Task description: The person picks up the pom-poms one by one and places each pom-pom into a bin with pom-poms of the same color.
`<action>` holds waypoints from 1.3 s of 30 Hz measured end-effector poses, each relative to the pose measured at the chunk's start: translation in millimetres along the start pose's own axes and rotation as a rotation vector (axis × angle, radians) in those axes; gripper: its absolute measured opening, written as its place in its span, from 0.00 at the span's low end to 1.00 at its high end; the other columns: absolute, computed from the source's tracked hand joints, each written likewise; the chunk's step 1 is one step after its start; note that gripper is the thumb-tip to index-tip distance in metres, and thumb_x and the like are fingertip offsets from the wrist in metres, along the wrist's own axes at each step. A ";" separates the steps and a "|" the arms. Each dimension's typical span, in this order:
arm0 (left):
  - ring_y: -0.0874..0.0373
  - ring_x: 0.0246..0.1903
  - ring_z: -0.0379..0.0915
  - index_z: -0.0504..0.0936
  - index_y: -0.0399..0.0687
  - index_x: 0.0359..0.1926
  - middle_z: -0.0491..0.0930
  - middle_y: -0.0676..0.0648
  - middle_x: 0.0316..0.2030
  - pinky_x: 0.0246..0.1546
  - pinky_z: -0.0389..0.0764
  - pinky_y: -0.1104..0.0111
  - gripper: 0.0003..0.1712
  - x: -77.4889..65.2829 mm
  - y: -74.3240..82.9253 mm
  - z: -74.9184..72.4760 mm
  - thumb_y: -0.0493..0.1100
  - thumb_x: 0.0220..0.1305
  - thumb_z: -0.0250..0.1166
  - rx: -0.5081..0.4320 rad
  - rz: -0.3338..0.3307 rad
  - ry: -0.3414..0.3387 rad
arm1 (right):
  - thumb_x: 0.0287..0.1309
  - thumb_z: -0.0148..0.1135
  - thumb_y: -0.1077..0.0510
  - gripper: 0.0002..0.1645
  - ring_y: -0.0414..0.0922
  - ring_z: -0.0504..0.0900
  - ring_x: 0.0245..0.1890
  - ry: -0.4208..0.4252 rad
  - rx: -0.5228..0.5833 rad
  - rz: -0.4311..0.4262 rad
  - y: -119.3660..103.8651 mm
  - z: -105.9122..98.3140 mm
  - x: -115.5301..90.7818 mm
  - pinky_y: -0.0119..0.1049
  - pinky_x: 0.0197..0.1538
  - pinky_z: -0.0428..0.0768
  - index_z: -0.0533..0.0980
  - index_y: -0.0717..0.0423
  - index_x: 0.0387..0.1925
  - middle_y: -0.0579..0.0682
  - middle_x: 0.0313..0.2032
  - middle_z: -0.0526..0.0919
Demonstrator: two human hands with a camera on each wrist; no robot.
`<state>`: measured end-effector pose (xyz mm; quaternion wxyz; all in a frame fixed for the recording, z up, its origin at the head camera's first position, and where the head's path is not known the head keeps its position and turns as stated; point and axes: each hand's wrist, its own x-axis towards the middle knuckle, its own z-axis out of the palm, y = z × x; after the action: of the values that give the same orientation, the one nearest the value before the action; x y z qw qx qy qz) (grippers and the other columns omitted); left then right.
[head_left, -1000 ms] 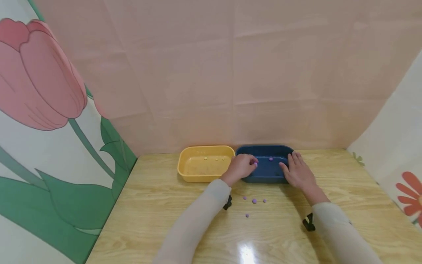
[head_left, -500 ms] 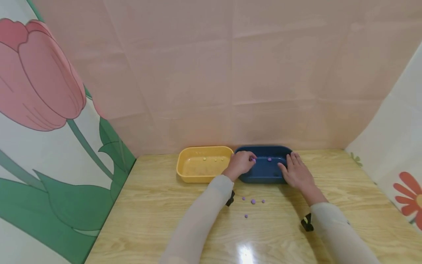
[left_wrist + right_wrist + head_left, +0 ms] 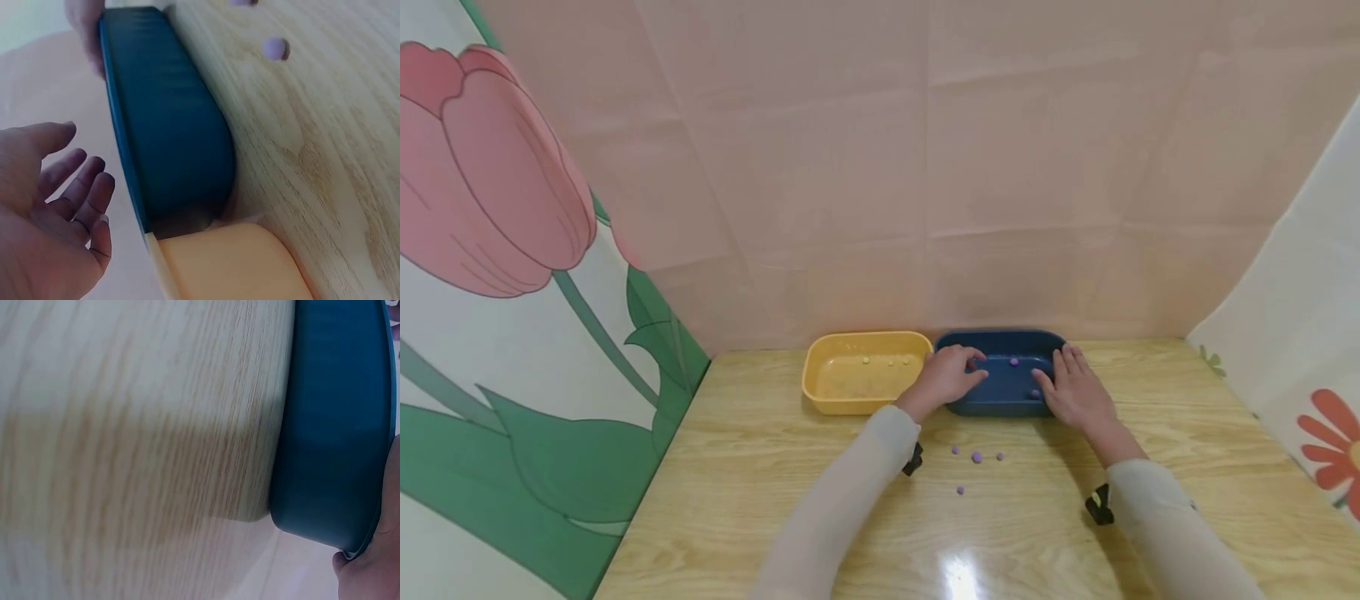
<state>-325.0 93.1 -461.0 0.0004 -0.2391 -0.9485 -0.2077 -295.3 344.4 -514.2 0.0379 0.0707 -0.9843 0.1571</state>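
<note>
My left hand hovers over the left end of the blue tray, thumb and fingers apart with nothing between them. In the left wrist view the same hand shows relaxed fingers beside the blue tray's rim. My right hand rests on that tray's right rim, fingers straight and thumb reaching inside. Within the blue tray lie a purple ball toward the back and another purple ball near the right thumb. Several small purple balls, one of them larger, lie on the table in front.
A yellow tray stands left of the blue one, end to end with it, holding a few small yellow balls. Both trays sit at the back of the wooden table, against a pink cloth backdrop.
The left thumb and fingers have spread and let go of the purple ball they pinched. A purple ball now shows near the right thumb in the blue tray. The right hand stays put.
</note>
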 end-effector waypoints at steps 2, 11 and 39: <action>0.68 0.42 0.75 0.83 0.63 0.58 0.81 0.64 0.41 0.52 0.69 0.63 0.18 -6.4 0.9 -2.6 0.58 0.72 0.62 -0.036 0.024 -0.006 | 0.79 0.25 0.35 0.51 0.71 0.37 0.76 0.000 -0.005 -0.001 -0.2 -0.5 0.0 0.62 0.76 0.42 0.44 0.81 0.73 0.79 0.74 0.40; 0.69 0.39 0.74 0.83 0.60 0.57 0.81 0.61 0.41 0.48 0.73 0.70 0.16 -31.8 -4.1 -8.6 0.55 0.73 0.62 -0.128 0.102 -0.040 | 0.79 0.25 0.35 0.51 0.70 0.38 0.76 -0.011 -0.009 -0.003 -0.9 -0.6 -0.4 0.62 0.76 0.42 0.45 0.81 0.73 0.79 0.74 0.40; 0.69 0.36 0.76 0.85 0.52 0.57 0.82 0.54 0.42 0.38 0.76 0.78 0.16 -101.6 -41.0 11.6 0.47 0.71 0.65 -0.133 0.251 -0.201 | 0.78 0.24 0.34 0.52 0.70 0.35 0.77 -0.008 -0.004 0.015 -10.3 4.1 -15.0 0.61 0.76 0.40 0.45 0.81 0.73 0.79 0.74 0.40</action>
<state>-252.5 18.8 -497.9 -0.0844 -0.3750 -0.8906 -0.2432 -279.1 335.3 -516.4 0.0331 0.0637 -0.9853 0.1553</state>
